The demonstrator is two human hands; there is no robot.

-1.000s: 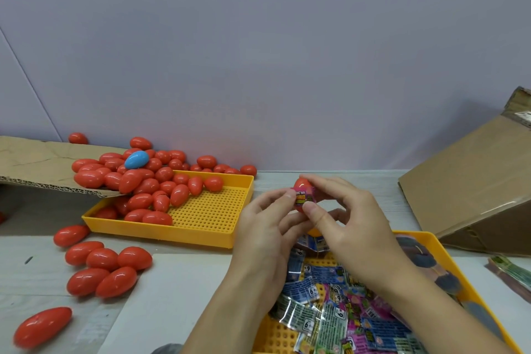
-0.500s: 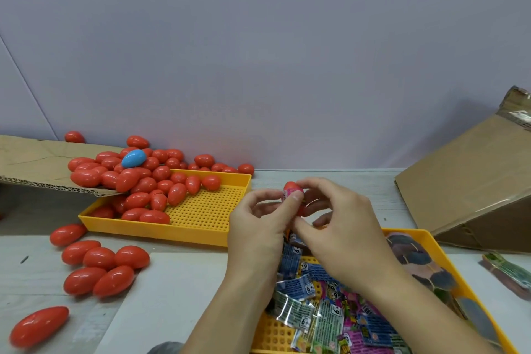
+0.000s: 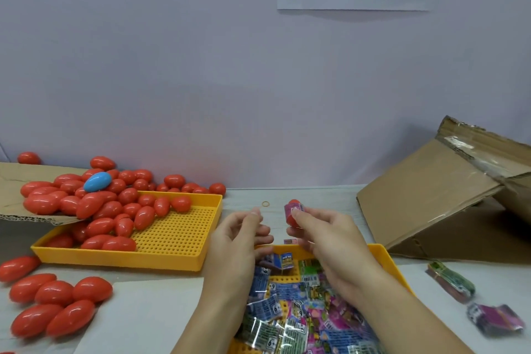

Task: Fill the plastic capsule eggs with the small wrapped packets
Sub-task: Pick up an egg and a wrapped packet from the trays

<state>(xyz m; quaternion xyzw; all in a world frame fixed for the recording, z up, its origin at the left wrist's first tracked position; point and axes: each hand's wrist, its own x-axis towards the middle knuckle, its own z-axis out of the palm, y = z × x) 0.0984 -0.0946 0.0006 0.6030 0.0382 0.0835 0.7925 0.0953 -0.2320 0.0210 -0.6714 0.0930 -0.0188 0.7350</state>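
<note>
At centre frame the right hand is pinching a red egg with a pink packet poking out of it. The left hand is hovering beside it, fingers loosely curled, holding nothing. More packets are filling the yellow tray below the hands; red eggs are crowding the tray at left.
</note>
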